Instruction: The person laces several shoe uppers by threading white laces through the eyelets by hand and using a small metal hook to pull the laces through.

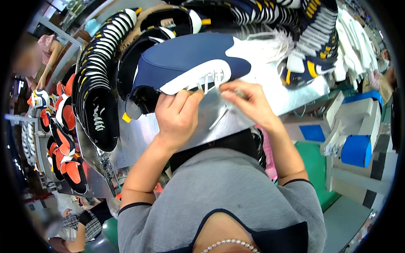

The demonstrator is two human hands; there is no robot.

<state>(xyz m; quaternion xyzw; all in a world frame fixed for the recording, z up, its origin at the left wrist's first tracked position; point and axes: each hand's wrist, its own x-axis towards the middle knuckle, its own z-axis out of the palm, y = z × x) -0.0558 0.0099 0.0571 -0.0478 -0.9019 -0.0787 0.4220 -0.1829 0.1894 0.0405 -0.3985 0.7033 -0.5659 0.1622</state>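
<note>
A navy and white shoe upper [185, 52] lies on its side across the metal table [137, 145]. My left hand [177, 116] is closed on the lower edge of its white eyelet panel. White shoelace [218, 119] runs through some of the eyelets, and a loose end hangs below toward the table edge. Close by on the right, my right hand [252, 103] is closed, thumb and fingers pinched at the lace beside the eyelets; motion slightly blurs the fingertips. A bundle of loose white laces [276, 45] lies beyond the upper.
A long nested row of black and white uppers [96, 71] curves along the left, with more stacks at the far right [318, 33]. Orange and black uppers [65, 143] fill a rack at left. A grey machine with a blue part [356, 150] stands right. Two people work at left.
</note>
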